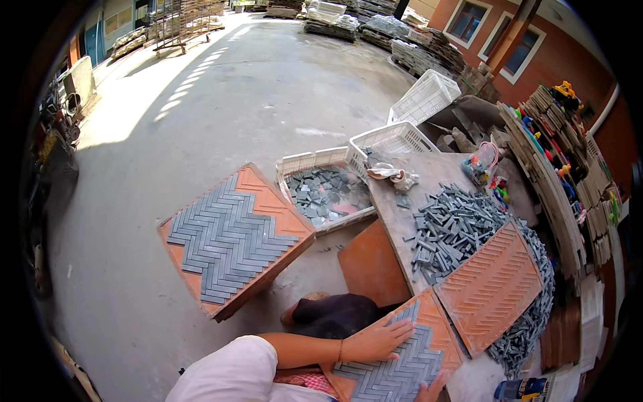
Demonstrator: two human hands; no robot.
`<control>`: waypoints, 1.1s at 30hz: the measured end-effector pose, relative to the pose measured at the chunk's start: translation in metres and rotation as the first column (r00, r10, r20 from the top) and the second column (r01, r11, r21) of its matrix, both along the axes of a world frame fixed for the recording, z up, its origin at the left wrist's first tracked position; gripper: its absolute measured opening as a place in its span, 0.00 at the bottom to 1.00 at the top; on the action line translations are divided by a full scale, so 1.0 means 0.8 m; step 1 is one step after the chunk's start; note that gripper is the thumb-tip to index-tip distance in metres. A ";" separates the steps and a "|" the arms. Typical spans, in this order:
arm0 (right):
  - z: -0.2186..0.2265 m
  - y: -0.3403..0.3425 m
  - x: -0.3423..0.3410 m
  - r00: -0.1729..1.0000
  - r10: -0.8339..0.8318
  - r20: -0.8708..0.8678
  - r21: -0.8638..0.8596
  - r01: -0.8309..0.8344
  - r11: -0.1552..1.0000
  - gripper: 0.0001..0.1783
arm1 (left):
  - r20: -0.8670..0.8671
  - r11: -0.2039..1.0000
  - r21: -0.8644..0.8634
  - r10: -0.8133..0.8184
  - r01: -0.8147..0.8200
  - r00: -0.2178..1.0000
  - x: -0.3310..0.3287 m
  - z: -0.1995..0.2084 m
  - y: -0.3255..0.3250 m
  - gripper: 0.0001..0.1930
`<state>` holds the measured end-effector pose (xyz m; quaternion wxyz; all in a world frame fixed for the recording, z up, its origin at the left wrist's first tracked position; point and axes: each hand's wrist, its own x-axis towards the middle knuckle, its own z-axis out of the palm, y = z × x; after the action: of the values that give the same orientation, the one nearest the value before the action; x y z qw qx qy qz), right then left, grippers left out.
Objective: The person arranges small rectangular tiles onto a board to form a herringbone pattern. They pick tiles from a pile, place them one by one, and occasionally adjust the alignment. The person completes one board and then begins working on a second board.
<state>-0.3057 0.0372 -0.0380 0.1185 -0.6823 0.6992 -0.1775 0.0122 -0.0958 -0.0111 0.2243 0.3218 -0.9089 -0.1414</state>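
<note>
Two hands are laid on an orange mould tray (439, 328) filled with grey strip tiles set in a herringbone pattern, at the near edge of a worktable (435, 175). The left hand (378, 340) is spread flat, palm down, fingers fanned toward the tray's centre, seemingly so that the loose strips are kept seated in their grooves; a thin band is worn at the wrist, and the forearm is brought in from the lower left out of a pale sleeve. Only the fingertips of the right hand (432, 388) are shown at the lower edge, resting on the tiles; whether that hand is spread or curled cannot be told.

An empty ribbed tray (489, 285) is set just beside the filled one, and a heap of loose grey strips (452, 228) is piled behind it, within reach. A second filled tray (231, 241) is propped at a tilt on the concrete floor to the left, apart from the table. A white plastic crate (295, 164) holding flat grey pieces is placed against the table's far corner.
</note>
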 end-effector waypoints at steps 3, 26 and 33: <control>-0.021 0.001 -0.019 1.000 -0.008 0.010 -0.041 0.008 0.999 0.35 | 0.014 1.000 0.012 0.028 -0.029 0.999 -0.016 -0.002 -0.009 0.38; 0.016 -0.004 0.036 0.993 -0.057 0.103 -0.130 0.071 0.989 0.37 | 0.154 0.999 0.024 0.037 -0.041 0.987 0.009 0.006 0.035 0.39; 0.015 -0.002 0.037 0.993 -0.071 0.095 -0.115 0.082 0.990 0.38 | 0.241 0.998 0.045 0.041 -0.053 0.970 0.006 0.007 0.037 0.39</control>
<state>-0.2763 0.0359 -0.0259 0.1024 -0.6521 0.7070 -0.2538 0.0167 -0.0666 -0.0052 0.1080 0.3635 -0.9176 -0.1193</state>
